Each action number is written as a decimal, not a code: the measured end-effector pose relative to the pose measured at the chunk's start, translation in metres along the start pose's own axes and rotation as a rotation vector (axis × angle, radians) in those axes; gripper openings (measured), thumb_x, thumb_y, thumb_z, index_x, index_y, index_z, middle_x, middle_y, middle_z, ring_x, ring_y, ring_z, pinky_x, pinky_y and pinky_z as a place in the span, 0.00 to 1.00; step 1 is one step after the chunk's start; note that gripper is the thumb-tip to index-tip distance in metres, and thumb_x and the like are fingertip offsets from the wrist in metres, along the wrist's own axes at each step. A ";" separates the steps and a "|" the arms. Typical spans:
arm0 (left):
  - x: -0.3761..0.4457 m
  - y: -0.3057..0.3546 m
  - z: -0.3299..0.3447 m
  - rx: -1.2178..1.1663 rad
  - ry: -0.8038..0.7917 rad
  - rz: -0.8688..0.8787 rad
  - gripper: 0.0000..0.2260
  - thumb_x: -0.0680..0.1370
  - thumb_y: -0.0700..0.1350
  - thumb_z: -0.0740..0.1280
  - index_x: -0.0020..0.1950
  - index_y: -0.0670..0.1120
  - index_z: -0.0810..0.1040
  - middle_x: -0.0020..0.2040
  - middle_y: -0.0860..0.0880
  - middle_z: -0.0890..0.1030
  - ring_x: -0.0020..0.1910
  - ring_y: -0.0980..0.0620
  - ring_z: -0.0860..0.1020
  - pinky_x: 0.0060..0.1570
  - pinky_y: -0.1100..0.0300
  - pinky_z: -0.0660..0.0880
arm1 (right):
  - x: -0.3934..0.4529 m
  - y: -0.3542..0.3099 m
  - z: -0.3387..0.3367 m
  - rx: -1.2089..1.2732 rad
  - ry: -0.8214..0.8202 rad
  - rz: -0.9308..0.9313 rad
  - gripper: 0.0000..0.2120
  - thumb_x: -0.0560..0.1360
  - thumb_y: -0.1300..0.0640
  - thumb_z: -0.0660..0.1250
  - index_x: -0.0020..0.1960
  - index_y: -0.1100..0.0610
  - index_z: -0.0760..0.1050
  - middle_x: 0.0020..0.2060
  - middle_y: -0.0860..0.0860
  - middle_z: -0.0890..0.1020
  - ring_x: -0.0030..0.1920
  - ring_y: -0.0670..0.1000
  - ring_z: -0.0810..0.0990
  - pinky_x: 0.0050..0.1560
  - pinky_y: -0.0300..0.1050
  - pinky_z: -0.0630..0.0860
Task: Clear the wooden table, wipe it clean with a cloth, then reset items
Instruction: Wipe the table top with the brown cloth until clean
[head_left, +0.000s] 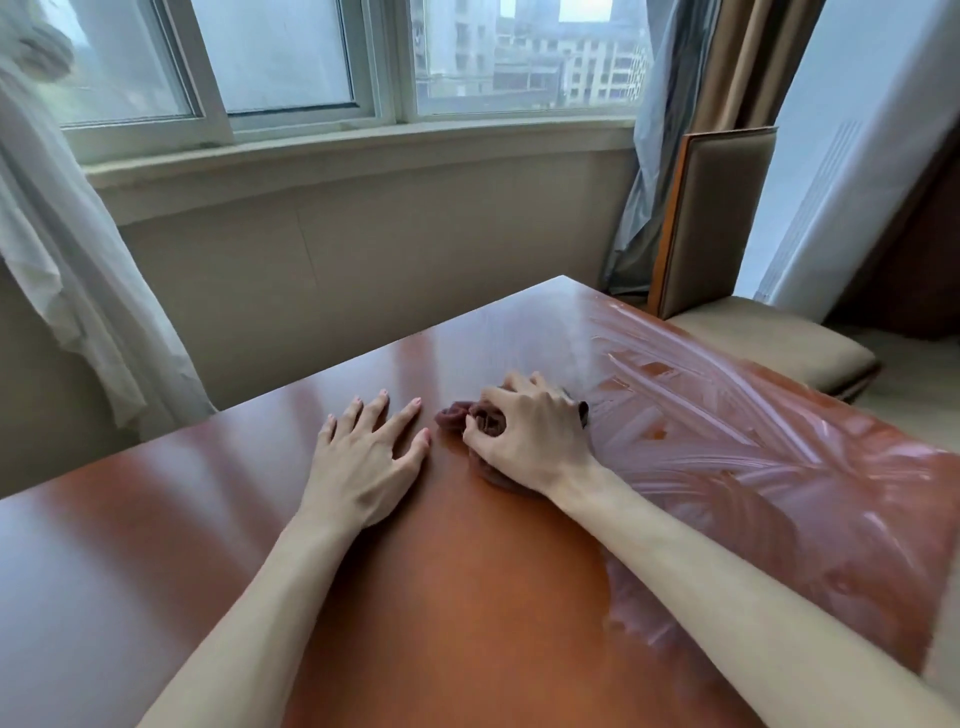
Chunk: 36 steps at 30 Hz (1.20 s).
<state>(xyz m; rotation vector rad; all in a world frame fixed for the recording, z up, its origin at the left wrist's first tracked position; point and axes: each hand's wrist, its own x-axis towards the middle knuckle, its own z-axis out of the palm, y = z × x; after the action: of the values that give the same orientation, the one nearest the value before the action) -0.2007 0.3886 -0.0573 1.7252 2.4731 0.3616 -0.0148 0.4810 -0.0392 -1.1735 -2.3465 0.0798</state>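
Note:
A glossy reddish wooden table (182, 519) fills the lower view. My right hand (530, 434) is closed over a bunched dark brown cloth (454, 415), pressing it onto the tabletop near the middle. Most of the cloth is hidden under that hand. Wet wipe streaks (727, 431) cover the table's right part. My left hand (366, 457) lies flat on the dry wood just left of the cloth, fingers spread, holding nothing.
A padded chair (727, 234) with a tan seat stands past the table's right edge. A window and sill run along the back wall. A white curtain (57, 270) hangs at the left, a brown one at the right.

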 end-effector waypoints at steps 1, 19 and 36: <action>-0.001 0.000 -0.001 -0.003 0.001 0.006 0.25 0.82 0.65 0.50 0.80 0.66 0.56 0.83 0.53 0.54 0.82 0.49 0.49 0.79 0.47 0.45 | -0.028 -0.007 -0.010 0.005 0.016 -0.022 0.15 0.72 0.38 0.63 0.45 0.47 0.81 0.42 0.47 0.79 0.47 0.54 0.77 0.49 0.49 0.75; 0.005 -0.005 0.007 0.017 0.058 -0.015 0.28 0.76 0.69 0.40 0.77 0.73 0.51 0.82 0.61 0.49 0.81 0.58 0.44 0.79 0.55 0.42 | 0.195 0.061 0.069 -0.054 0.004 0.139 0.17 0.74 0.39 0.66 0.54 0.48 0.82 0.51 0.53 0.79 0.57 0.61 0.77 0.47 0.50 0.65; -0.011 0.024 -0.019 0.264 0.023 0.038 0.24 0.84 0.57 0.47 0.82 0.60 0.53 0.82 0.46 0.54 0.80 0.42 0.55 0.76 0.43 0.54 | -0.075 -0.012 -0.038 0.000 -0.004 0.040 0.13 0.71 0.40 0.63 0.46 0.47 0.80 0.44 0.46 0.79 0.47 0.54 0.77 0.51 0.50 0.76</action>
<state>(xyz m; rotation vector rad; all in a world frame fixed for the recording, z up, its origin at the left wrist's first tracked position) -0.1794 0.3831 -0.0339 1.8732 2.6062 0.0592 0.0308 0.4098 -0.0342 -1.2218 -2.3267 0.0965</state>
